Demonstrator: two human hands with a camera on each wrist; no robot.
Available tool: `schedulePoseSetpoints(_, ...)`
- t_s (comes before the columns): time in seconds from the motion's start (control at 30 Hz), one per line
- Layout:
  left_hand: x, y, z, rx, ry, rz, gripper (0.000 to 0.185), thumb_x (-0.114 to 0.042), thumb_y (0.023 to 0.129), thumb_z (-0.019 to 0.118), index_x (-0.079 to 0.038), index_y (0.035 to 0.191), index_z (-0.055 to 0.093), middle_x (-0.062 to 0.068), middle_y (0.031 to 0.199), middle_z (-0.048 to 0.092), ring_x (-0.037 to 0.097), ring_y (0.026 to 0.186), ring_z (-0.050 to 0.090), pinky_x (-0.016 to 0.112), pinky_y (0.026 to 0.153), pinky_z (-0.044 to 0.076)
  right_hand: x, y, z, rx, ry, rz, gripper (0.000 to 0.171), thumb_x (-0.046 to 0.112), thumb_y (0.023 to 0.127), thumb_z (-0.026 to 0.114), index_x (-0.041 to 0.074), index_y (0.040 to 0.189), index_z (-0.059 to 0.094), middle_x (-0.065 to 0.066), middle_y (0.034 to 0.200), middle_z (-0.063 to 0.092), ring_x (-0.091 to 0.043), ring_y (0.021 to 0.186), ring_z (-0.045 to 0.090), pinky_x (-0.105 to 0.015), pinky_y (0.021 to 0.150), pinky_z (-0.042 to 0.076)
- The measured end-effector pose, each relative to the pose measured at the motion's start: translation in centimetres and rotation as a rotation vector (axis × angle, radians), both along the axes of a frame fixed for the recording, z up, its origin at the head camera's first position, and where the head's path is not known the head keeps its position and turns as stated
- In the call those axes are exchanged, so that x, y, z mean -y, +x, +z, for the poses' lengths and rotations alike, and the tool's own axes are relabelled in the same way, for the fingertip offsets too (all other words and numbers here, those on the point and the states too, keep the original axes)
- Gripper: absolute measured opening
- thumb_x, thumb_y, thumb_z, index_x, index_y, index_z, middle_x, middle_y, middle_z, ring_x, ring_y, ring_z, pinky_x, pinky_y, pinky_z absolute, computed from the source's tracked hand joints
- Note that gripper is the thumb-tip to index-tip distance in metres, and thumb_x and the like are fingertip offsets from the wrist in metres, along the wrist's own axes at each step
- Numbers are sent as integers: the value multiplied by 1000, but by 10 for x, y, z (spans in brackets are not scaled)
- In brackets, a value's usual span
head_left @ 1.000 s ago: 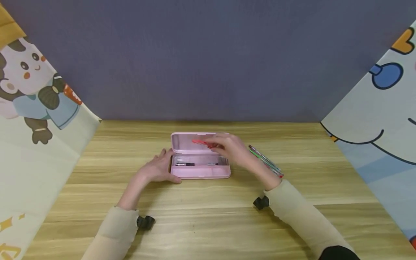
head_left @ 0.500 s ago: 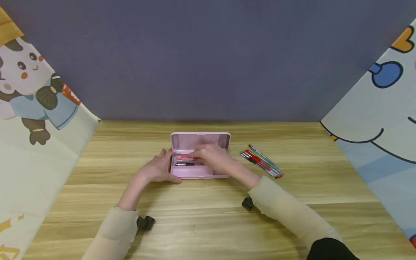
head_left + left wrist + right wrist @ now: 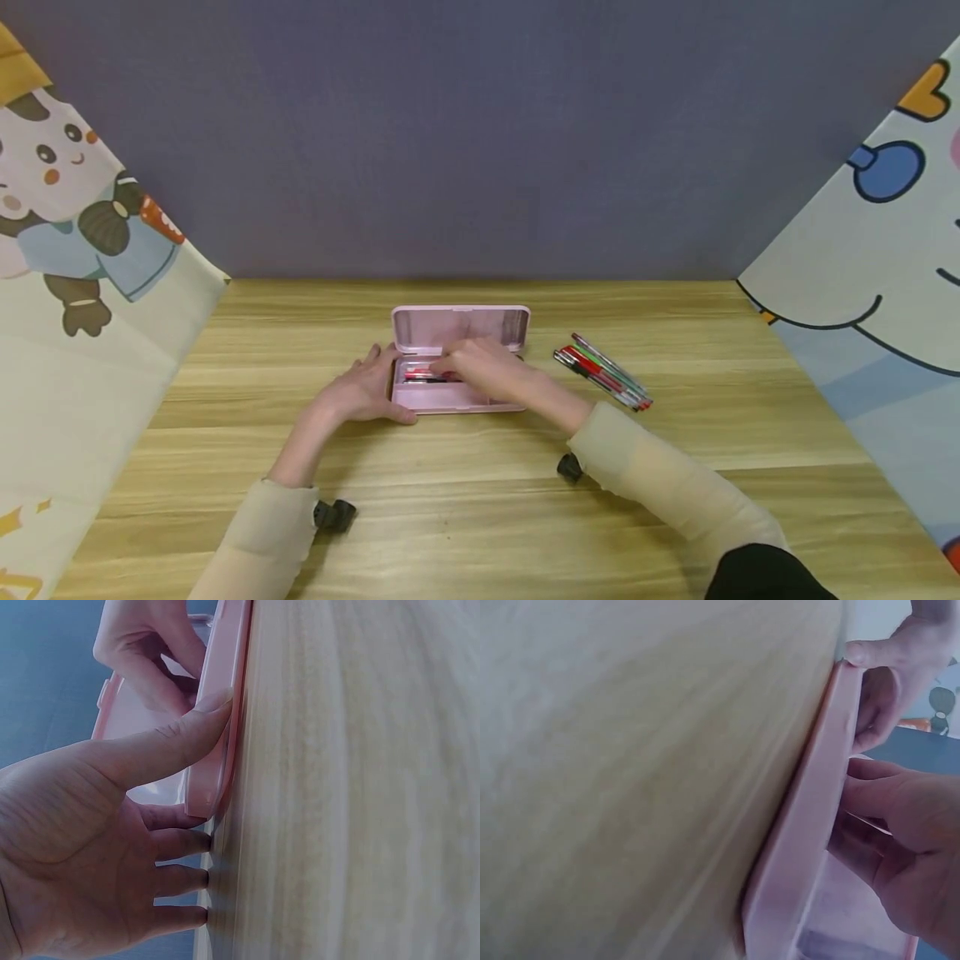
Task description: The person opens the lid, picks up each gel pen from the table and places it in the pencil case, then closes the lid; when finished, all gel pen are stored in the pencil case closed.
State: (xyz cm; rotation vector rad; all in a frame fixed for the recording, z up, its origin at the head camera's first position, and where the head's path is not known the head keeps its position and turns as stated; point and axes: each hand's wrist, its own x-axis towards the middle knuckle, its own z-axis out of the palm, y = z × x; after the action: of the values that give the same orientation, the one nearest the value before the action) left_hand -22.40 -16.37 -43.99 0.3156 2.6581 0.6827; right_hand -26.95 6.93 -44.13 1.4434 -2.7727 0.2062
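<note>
A pink pencil case [image 3: 460, 400] lies on the table with its lid [image 3: 461, 325] raised at the back. My left hand [image 3: 362, 390] rests against its left end, thumb on the front wall, the other fingers straight and spread. My right hand [image 3: 487, 367] reaches into the rear compartment with bent fingers, pinching a red pen [image 3: 431, 375] that lies lengthwise there. A black pen [image 3: 420, 382] shows just in front of the red one. In the right wrist view the case wall [image 3: 799, 832] hides the fingertips and pens.
Several red, black and green pens [image 3: 603, 375] lie in a slanted bundle on the wooden table [image 3: 465, 508], right of the case. A dark grey panel [image 3: 480, 150] stands behind. Cartoon-printed panels [image 3: 82, 350] flank both sides.
My right hand has brought the red pen down from above the case into the rear compartment, then shifted it forward toward the black pen. The left hand has stayed at the case's left end.
</note>
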Motion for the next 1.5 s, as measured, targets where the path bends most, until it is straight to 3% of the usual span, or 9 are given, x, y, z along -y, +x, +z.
schedulePoseSetpoints(0.2, 1, 0, -2, 4, 5, 6, 121, -47, 75, 89, -8, 163, 18, 37, 167, 9, 68, 147, 16, 84, 115, 20, -15, 2, 18, 59, -154, -3, 28, 12, 97, 70, 17, 124, 76, -2, 107, 79, -15, 91, 74, -30, 77, 63)
schedulePoseSetpoints(0.37, 1, 0, -1, -7, 7, 0, 118, -45, 75, 90, -6, 162, 21, 30, 170, 11, 66, 149, 16, 83, 116, 21, -55, 1, 37, 128, -336, -17, 22, 7, 97, 68, 7, 117, 77, -6, 108, 78, -12, 78, 68, -31, 68, 61)
schedulePoseSetpoints(0.6, -1, 1, 0, -13, 7, -18, 115, -42, 75, 90, -2, 159, 23, 29, 170, 12, 60, 153, 13, 78, 121, 21, -135, -5, 29, 243, -479, -226, 22, 10, 97, 70, 8, 118, 77, -10, 108, 79, -16, 89, 73, -24, 71, 62)
schedulePoseSetpoints(0.8, -1, 1, 1, -19, 10, -20, 115, -42, 75, 90, -1, 159, 24, 30, 170, 13, 59, 154, 13, 76, 122, 21, -197, -11, 17, 286, -440, -394, 29, 13, 98, 69, 7, 127, 72, -12, 108, 78, -23, 96, 72, -27, 78, 61)
schedulePoseSetpoints(0.97, 0, 1, 1, -23, 6, -21, 115, -43, 75, 90, -1, 159, 24, 29, 170, 14, 56, 155, 13, 76, 123, 19, -227, -14, 5, 314, -384, -427, 39, 9, 96, 71, 0, 134, 66, -13, 106, 76, -27, 97, 70, -33, 81, 60)
schedulePoseSetpoints(1.3, 0, 0, 1, -41, 19, -39, 111, -40, 75, 90, 2, 156, 28, 27, 170, 17, 52, 157, 10, 69, 128, 16, -242, -15, -5, 406, -341, -431, 45, 2, 93, 72, -3, 137, 62, -19, 111, 73, -33, 102, 70, -24, 78, 60)
schedulePoseSetpoints(1.5, 1, 1, 0, -33, 12, -31, 111, -40, 75, 90, 1, 157, 27, 25, 171, 16, 51, 158, 9, 69, 128, 15, -240, -16, -8, 435, -306, -439, 42, -4, 92, 70, -6, 133, 64, -19, 107, 74, -28, 97, 71, -22, 74, 59)
